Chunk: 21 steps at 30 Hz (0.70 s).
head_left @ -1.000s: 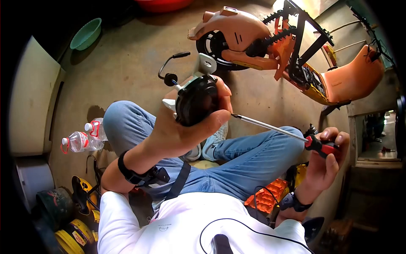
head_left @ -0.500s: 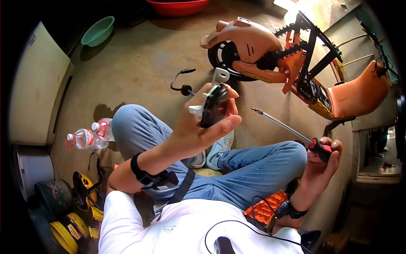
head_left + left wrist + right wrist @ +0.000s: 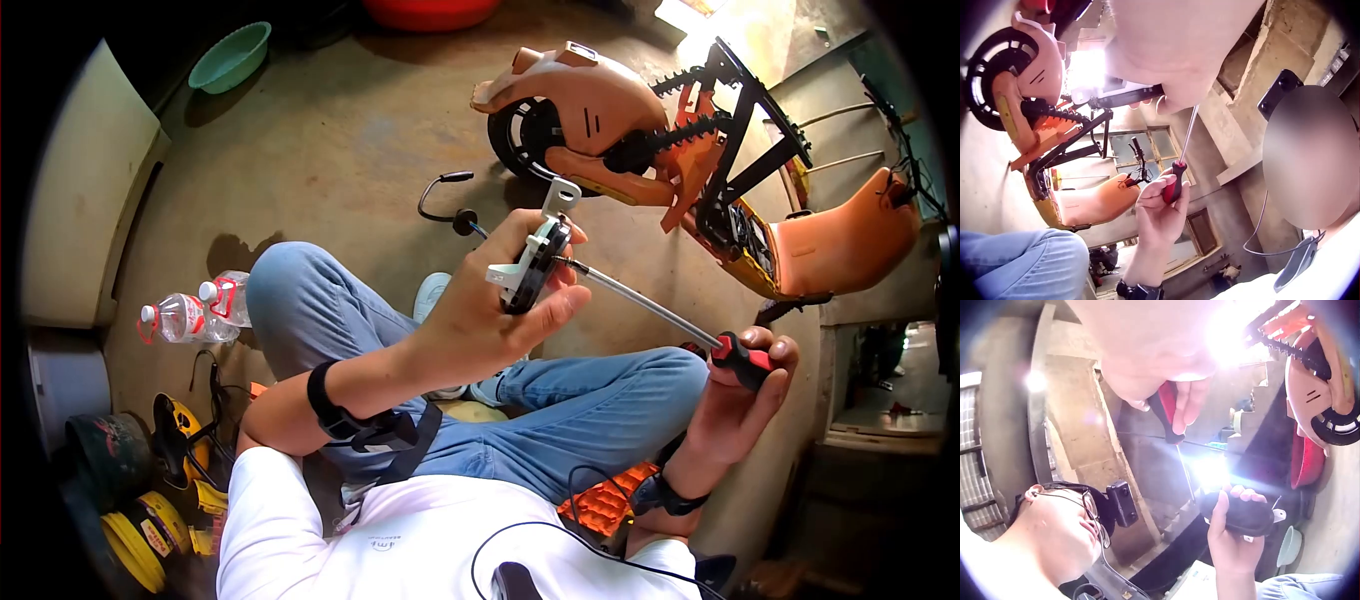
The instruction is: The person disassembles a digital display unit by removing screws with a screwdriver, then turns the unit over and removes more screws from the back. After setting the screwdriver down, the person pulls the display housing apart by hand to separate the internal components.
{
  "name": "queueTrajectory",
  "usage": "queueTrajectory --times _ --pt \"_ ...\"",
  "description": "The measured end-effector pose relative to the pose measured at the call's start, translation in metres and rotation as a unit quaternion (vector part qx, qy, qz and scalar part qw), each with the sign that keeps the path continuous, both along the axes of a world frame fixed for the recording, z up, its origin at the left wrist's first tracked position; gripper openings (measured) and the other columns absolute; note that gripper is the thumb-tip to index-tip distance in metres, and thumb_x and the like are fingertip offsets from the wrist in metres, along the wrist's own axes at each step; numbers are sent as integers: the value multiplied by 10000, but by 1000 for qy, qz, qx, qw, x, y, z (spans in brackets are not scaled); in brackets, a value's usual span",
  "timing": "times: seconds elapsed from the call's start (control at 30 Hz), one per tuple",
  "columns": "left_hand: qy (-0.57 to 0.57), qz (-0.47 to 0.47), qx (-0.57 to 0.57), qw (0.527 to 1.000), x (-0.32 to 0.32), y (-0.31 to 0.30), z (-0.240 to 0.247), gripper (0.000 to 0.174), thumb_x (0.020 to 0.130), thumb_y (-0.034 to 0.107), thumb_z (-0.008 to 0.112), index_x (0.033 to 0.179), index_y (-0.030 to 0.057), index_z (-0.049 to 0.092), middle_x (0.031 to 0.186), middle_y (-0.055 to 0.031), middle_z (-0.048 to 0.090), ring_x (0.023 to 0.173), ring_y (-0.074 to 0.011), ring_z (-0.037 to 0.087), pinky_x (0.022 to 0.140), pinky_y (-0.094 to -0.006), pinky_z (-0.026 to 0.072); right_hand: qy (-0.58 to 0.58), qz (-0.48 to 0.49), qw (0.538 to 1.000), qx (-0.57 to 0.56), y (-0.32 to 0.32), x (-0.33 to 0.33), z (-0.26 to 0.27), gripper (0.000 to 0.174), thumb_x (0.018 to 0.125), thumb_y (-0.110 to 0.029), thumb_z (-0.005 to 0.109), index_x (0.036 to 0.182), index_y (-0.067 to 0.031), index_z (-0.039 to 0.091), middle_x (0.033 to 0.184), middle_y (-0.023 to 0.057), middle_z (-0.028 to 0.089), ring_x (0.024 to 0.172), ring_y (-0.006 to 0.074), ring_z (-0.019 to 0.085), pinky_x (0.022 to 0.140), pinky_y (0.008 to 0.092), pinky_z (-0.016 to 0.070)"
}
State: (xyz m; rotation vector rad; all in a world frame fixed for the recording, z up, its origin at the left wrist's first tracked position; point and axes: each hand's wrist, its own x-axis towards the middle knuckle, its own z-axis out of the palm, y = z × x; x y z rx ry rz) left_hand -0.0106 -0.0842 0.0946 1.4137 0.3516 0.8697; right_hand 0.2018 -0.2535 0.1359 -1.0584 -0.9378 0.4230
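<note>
My left hand point(image 3: 495, 285) holds a black rounded part point(image 3: 532, 272) with a white bracket point(image 3: 563, 196), thumb and fingers around its edge, above my lap. A short black cable point(image 3: 434, 214) with a plug trails from it. My right hand point(image 3: 738, 402) grips a screwdriver point(image 3: 648, 306) by its red and black handle, shaft pointing left. The screwdriver's tip is right at the part's face in the head view. The right wrist view shows the black part point(image 3: 1250, 515) broadside in the left hand, and the screwdriver handle point(image 3: 1166, 412) in the right fingers.
An orange partly stripped scooter point(image 3: 620, 140) lies ahead on the floor. Plastic bottles point(image 3: 190, 315) stand left of the knee. A green basin point(image 3: 230, 58) and a red basin point(image 3: 430, 12) are farther back. Yellow tape rolls point(image 3: 140, 540) sit at lower left.
The left hand turned the part from face-on to nearly edge-on. The screwdriver tip drew away from the hand, then came back to the part's face.
</note>
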Motion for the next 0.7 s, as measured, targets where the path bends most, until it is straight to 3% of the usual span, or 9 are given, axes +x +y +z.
queueTrajectory --times 0.2,0.53,0.7 --pt "39 9 17 999 4 1 2 382 928 168 703 1225 48 494 943 5 554 804 -26 504 677 -191 409 1 -2 1000 -9 5 3 -4 361 1002 -370 559 1157 -69 433 1086 182 568 913 189 572 711 258 506" --pt "7 9 -13 1000 17 14 -13 384 927 150 704 1232 48 495 992 -2 536 864 -41 505 727 -200 423 10 -24 1000 -10 17 12 -10 374 995 -381 573 1153 -70 439 1073 183 571 900 189 589 694 256 517" --pt "24 16 2 1000 21 18 -15 380 926 149 703 1229 53 495 995 -9 550 862 -40 513 720 -201 430 5 -17 1000 -26 23 17 -14 377 988 -378 583 1149 -67 443 1074 187 574 927 209 609 697 282 571"
